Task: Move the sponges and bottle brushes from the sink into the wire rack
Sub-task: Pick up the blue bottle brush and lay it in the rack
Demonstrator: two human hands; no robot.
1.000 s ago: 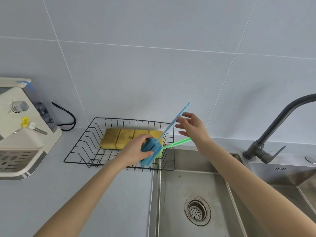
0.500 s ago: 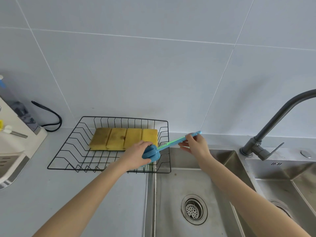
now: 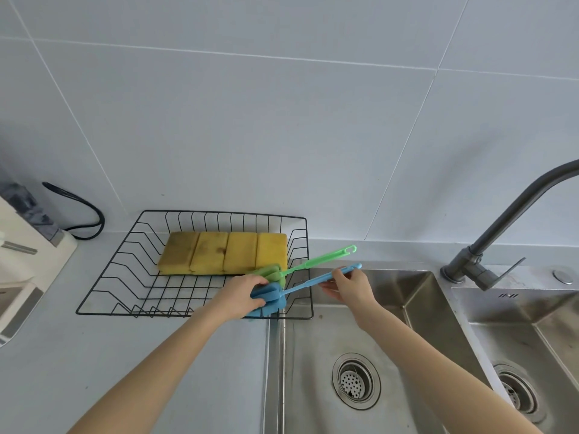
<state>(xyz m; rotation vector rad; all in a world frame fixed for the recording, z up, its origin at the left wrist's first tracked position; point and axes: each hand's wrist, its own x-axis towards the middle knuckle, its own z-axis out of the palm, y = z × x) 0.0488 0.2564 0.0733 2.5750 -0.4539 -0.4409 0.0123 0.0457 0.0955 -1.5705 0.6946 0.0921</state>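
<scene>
Over black wire rack [image 3: 131, 261], left hand [image 3: 241, 296] gripping blue brush [image 3: 282, 297] (spongy head), right hand [image 3: 349, 285] pinching its thin handle.

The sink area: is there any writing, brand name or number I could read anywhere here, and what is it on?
Small dark mark on the sink rim beside the faucet: too small and blurred to read.
Blue bottle brush, green bottle brush, sponges, wire rack: no text visible.
White appliance at the left edge: no readable label.
</scene>
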